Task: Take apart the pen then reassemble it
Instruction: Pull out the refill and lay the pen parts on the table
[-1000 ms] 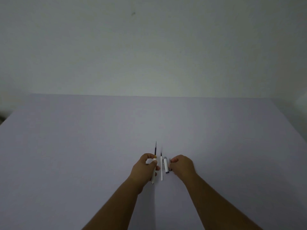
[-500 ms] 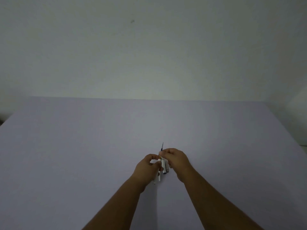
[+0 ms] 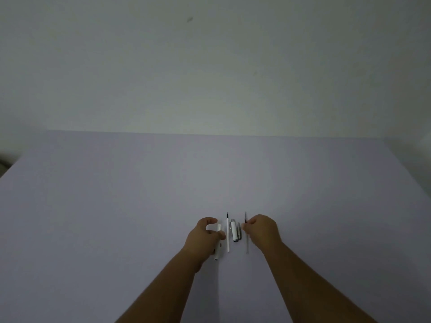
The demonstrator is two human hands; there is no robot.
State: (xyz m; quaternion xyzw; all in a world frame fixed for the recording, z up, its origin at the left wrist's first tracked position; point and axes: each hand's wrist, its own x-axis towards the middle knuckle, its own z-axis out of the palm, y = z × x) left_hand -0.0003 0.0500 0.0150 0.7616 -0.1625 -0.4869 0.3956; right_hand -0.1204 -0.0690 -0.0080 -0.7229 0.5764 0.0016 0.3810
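The pen lies in parts on the lilac table (image 3: pixel 140 206). My left hand (image 3: pixel 205 238) is closed around the white barrel (image 3: pixel 217 251), whose lower end sticks out below the fist. Between my hands a white refill (image 3: pixel 228 236), a white cap with clip (image 3: pixel 234 231) and a dark grey tip cone (image 3: pixel 239 230) lie side by side. My right hand (image 3: pixel 263 231) pinches a thin dark-tipped refill (image 3: pixel 246 243), blurred, just right of the cone.
A plain pale wall (image 3: pixel 210 66) rises behind the table's far edge. The table's left and right edges run diagonally toward me, and a dark object (image 3: pixel 3 163) shows at the far left.
My right hand came over to the barrel in my left hand, took the thin refill that stuck out of it, and moved back right with it. The barrel stays in my left hand.
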